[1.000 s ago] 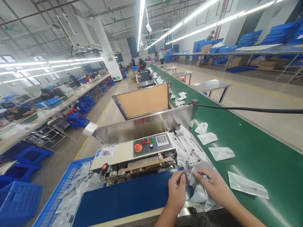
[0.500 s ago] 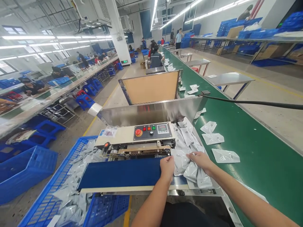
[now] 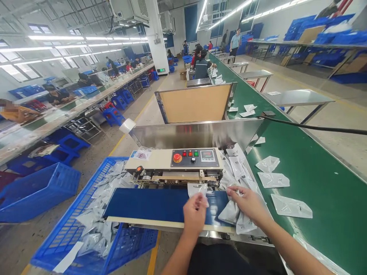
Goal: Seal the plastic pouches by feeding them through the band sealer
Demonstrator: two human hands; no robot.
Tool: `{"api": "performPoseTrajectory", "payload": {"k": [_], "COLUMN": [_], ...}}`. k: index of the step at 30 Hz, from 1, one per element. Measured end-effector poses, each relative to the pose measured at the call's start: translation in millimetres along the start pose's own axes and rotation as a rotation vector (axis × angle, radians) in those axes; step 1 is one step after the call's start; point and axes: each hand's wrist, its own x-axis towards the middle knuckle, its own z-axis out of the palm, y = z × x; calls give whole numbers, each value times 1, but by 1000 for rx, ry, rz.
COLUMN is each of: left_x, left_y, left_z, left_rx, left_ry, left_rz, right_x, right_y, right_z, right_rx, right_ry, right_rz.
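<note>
One band sealer (image 3: 174, 164) with blue feed belt (image 3: 149, 204) running before it. Left hand (image 3: 195, 215) at the belt's near edge, grip pinching one foil pouch (image 3: 197, 189) over the belt. Right hand (image 3: 248, 204), grip pressed together on stacked foil pouches (image 3: 231, 213) at the belt's right end.

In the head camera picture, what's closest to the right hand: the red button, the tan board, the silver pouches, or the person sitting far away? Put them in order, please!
From the right hand, nearest first:
1. The silver pouches, right under its fingers.
2. The red button, ahead and left, on the sealing machine.
3. The tan board, straight behind the machine.
4. The seated person, far ahead, beyond the board.
</note>
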Motion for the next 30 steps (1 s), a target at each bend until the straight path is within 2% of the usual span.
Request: {"api": "performPoseTrajectory", "payload": {"k": [2,3,4,6,9,11,14,16,19,23,25,27,30], "left_x": [-9,-11,-11,-6,1,3,2,3,11,26,33,38,44], "left_y": [6,9,12,18,22,21,14,9,0,-13,-18,-22,-25], "left_z": [18,27,35,44,45,43,46,52,68,94,100,97,80], "left_rx": [-43,-65,-92,-168,-276,-288,-220,-103,33,-96,-146,-151,-153], "left_ry": [-267,-358,-411,-432,-412,-418,-412,-350,-211,-84,-49,-29,12], "left_rz": [-5,12,30,38,1,-8,-2,23,4,-247,-304,-305,-302], "right_x": [-7,-9,-10,-10,-12,-17,-28,-34,-32,-7,8,21,31], "right_y": [-8,-12,-14,-14,1,16,35,41,43,40,37,30,18], "right_z": [6,7,7,2,-10,-12,-9,-8,-15,-27,-26,-19,-2], "right_rx": [18,32,51,113,228,252,262,262,199,221,247,226,185], "right_ry": [11,13,17,32,6,-24,-16,3,53,78,47,8,-73], "right_rz": [-46,-58,-63,-74,-80,-28,55,68,81,175,242,281,244]}}
